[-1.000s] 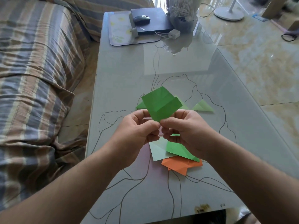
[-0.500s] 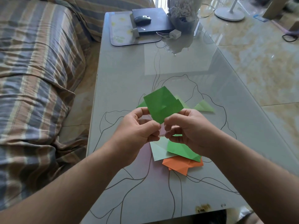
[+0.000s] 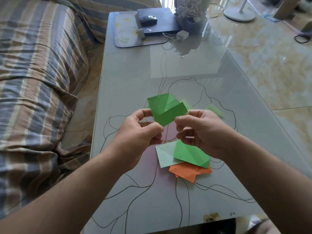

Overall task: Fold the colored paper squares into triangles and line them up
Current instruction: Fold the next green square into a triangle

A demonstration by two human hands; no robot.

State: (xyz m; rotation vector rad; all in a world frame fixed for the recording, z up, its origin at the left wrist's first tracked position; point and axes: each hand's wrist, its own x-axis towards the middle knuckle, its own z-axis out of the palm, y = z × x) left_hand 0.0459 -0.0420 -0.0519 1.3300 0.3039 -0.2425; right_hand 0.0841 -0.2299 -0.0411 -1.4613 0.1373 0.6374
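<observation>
Green paper (image 3: pixel 166 110) above both grips

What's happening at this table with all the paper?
A person is folding coloured paper. Both hands hold a partly folded green sheet above the glass table: the left hand pinches its lower corner, and the right hand grips its right edge. Beneath the hands lies a small pile of a pale green sheet, another green sheet and an orange one. Light green triangles lie on the table just beyond the hands, partly hidden.
</observation>
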